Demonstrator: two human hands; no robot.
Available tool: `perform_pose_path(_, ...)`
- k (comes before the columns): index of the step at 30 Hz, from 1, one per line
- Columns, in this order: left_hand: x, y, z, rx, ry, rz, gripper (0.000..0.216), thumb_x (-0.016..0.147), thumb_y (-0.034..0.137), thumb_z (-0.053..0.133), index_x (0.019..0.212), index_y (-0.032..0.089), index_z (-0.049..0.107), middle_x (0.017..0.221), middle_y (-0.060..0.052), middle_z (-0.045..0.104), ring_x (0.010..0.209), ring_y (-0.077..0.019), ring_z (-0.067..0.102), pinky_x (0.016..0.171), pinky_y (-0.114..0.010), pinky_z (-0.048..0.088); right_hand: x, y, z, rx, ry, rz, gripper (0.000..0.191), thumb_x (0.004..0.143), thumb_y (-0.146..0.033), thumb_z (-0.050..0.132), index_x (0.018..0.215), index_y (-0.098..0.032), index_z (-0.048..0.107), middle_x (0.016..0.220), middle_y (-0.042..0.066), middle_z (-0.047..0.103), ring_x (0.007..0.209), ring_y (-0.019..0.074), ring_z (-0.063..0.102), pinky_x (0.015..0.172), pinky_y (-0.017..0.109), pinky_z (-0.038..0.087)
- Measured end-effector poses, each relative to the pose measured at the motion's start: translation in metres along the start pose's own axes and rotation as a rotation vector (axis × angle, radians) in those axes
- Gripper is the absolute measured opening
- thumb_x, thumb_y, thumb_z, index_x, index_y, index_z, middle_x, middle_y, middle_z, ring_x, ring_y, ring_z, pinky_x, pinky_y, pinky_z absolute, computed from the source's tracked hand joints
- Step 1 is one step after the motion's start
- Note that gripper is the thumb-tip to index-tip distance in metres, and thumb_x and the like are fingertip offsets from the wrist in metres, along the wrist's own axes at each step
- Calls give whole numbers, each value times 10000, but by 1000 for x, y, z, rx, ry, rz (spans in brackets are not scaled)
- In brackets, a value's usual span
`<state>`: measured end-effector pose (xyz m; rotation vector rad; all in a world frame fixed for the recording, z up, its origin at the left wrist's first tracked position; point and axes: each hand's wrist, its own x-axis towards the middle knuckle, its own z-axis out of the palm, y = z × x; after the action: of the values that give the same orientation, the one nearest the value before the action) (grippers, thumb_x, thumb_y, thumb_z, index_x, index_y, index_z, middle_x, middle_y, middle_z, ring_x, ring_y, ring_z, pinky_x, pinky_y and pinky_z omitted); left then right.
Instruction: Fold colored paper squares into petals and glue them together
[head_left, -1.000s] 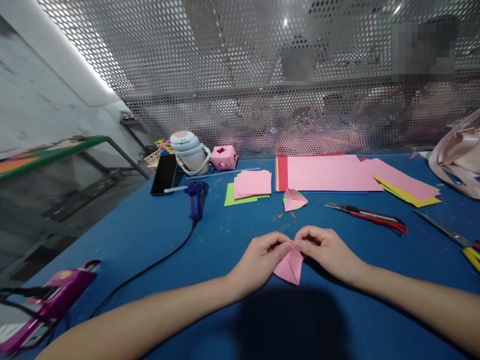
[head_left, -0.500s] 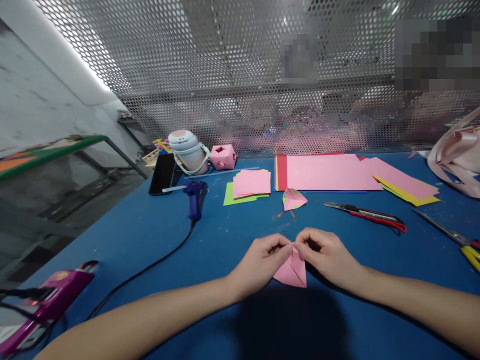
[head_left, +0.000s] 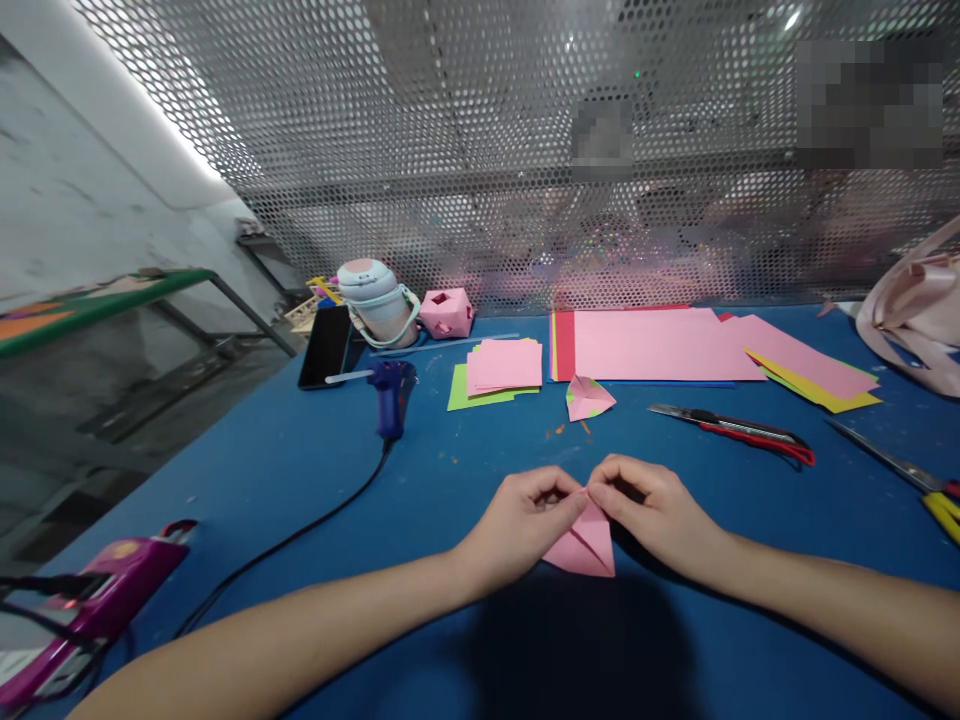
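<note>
A small folded pink paper piece (head_left: pixel 583 543) rests on the blue table (head_left: pixel 315 480) right in front of me. My left hand (head_left: pixel 521 520) pinches its upper left corner, fingers curled closed. My right hand (head_left: pixel 652 510) pinches the same top point from the right, fingers also closed on the paper. The two hands nearly touch above the fold.
Another folded pink and green piece (head_left: pixel 588 398) lies farther back. Behind it are a stack of pink squares (head_left: pixel 504 365), large pink sheets (head_left: pixel 660 345), a utility knife (head_left: pixel 739 428), scissors (head_left: pixel 911 473), a blue glue gun (head_left: pixel 391 395), a phone (head_left: pixel 327 346), a bottle (head_left: pixel 373 300), a pink paper cube (head_left: pixel 447 312) and a pink bag (head_left: pixel 919 310).
The pink piece has turned and flattened, its lower point swinging right. Both hands kept their pinch and barely shifted.
</note>
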<state>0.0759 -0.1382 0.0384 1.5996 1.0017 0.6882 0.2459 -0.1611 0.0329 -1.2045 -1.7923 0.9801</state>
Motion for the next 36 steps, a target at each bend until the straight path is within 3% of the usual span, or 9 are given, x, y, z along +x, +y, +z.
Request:
perform_pose_path(5,1,-1,2,-8,21,21,201,765,300,567,689,124,627,648,-5,580,621,-107,482,600,-211,381,0,1,4,-17,30,44,102,818,-245,533,758,-177,581,603,-33,520,552,97,466,516,204,374)
perform_pose_path(14,-1,-2,-1,16,3,-20,251,831,295,452,726,132,612,692,-4,563,682,-124,490,627,-214,383,-1,0,4,-104,74,10,102,802,-168,514,741,-181,594,624,-34,556,564,94,484,541,207,373)
perform_pose_path(24,0,-3,-1,121,4,98,246,820,288,485,731,126,648,687,-29,619,679,-142,539,629,-224,413,-1,2,4,-79,63,16,121,828,-212,515,765,-182,614,672,-11,607,610,113,539,578,219,411)
perform_pose_path(31,0,-4,1,113,19,122,224,794,266,527,666,123,643,674,-40,640,651,-138,544,612,-223,415,-2,1,4,-130,42,-49,142,852,-217,488,769,-188,599,709,6,610,651,127,553,613,236,423)
perform_pose_path(36,1,-4,1,62,-1,52,200,786,270,538,695,122,637,652,-12,607,627,-116,511,588,-208,401,-1,2,4,-193,53,-160,152,869,-189,459,758,-185,564,713,17,585,661,129,544,624,247,422)
